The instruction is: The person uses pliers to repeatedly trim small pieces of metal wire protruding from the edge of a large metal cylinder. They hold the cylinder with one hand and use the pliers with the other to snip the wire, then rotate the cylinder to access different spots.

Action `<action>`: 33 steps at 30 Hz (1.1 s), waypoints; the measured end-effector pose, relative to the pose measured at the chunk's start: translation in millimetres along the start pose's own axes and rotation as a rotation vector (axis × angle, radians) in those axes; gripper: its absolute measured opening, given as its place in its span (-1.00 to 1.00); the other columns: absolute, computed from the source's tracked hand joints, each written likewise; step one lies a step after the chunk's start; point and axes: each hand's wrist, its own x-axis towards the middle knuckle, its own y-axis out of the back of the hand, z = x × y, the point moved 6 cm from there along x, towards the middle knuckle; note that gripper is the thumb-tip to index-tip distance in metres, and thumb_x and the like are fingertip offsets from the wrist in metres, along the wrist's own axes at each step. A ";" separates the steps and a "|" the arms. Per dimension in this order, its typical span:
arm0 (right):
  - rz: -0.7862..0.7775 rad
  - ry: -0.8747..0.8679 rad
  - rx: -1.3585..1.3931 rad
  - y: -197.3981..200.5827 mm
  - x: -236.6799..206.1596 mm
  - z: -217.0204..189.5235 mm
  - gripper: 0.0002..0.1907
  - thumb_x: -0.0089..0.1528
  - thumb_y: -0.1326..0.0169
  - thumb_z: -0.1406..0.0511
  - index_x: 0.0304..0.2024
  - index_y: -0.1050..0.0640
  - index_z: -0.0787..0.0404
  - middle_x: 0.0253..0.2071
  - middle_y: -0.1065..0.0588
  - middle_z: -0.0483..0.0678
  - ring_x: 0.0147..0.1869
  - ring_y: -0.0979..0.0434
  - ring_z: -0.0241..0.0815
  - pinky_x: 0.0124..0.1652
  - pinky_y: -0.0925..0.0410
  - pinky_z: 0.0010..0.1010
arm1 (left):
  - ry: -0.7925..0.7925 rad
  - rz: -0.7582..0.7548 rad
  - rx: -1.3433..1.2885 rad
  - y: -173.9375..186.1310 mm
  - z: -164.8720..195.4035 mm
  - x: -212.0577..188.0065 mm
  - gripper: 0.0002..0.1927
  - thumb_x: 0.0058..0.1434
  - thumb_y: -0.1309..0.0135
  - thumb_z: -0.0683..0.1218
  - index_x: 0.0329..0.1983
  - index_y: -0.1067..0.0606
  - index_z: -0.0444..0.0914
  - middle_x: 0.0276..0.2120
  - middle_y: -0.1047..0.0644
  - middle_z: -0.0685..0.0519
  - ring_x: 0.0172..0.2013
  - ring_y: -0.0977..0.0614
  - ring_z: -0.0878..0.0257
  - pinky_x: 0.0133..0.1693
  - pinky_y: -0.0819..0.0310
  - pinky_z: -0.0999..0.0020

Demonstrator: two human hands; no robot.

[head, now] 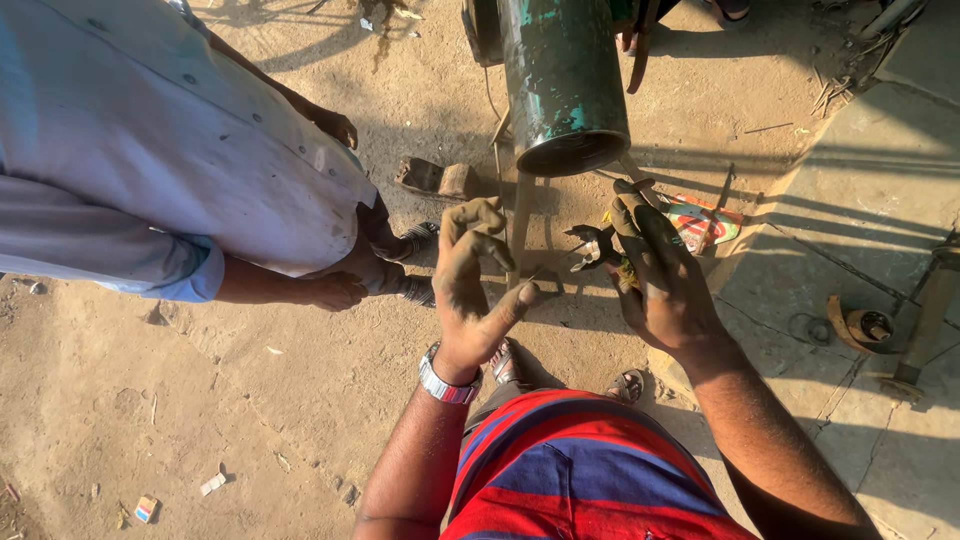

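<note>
Grimy hands: left (472, 285) open, empty; right (655, 270) gripping pliers (592, 246) (jaws parted)

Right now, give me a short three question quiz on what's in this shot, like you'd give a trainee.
1. True or false: the right hand holds pliers.
2. Which wrist carries the metal watch? A) left B) right C) neither
3. What hangs in front of the hands, above the sandy ground?

Key
1. True: the right hand grips the pliers, their jaws pointing toward the left hand.
2. A: it sits on the left wrist; that hand is open and empty, its fingers curled.
3. A green metal cylinder, its open end facing the camera. A second person in a pale shirt stands to the left.
</note>
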 end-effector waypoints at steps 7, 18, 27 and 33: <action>0.024 -0.128 0.242 -9.5 -5.0 10.2 -0.37 0.37 -0.09 0.38 0.46 -0.22 0.29 0.43 -0.29 0.32 0.47 -0.39 0.21 0.32 -0.37 -0.15 | -0.151 -0.142 0.441 4.4 -12.5 18.3 -0.01 0.01 -0.36 -0.10 0.49 -0.15 -0.22 0.53 -0.01 -0.15 0.50 -0.06 -0.04 0.43 -0.02 -0.01; -0.135 -0.891 1.091 -69.9 -35.0 49.2 -0.52 0.31 0.05 0.25 0.28 -0.45 0.21 -0.16 -0.55 -0.12 -0.34 -0.51 -0.27 -0.58 -0.21 -0.46 | 0.370 -0.296 -0.355 -63.2 -49.4 -0.9 -0.25 0.41 -0.13 -0.05 0.57 -0.09 -0.23 0.16 -0.48 -0.05 -0.24 -0.43 0.41 -0.34 -0.34 0.57; -0.038 -0.718 1.146 -64.4 -4.8 23.7 -0.65 0.39 0.06 0.19 0.11 -0.46 0.28 -0.29 -0.42 -0.17 -0.33 -0.36 -0.41 -0.35 -0.28 -0.54 | 0.368 -0.362 -0.500 -62.5 -50.2 1.6 -0.30 0.44 -0.11 -0.09 0.54 -0.08 -0.27 0.02 -0.48 -0.01 -0.16 -0.55 0.36 -0.29 -0.49 0.50; 0.099 -0.625 0.925 -67.0 6.6 7.5 -0.81 0.43 0.02 0.24 -0.04 -0.45 0.24 -0.33 -0.36 -0.20 -0.32 -0.31 -0.41 -0.34 -0.25 -0.52 | 0.408 -0.403 -0.519 -62.4 -62.8 6.2 -0.25 0.37 -0.19 -0.05 0.52 -0.12 -0.27 -0.01 -0.47 -0.01 -0.12 -0.55 0.31 -0.29 -0.54 0.45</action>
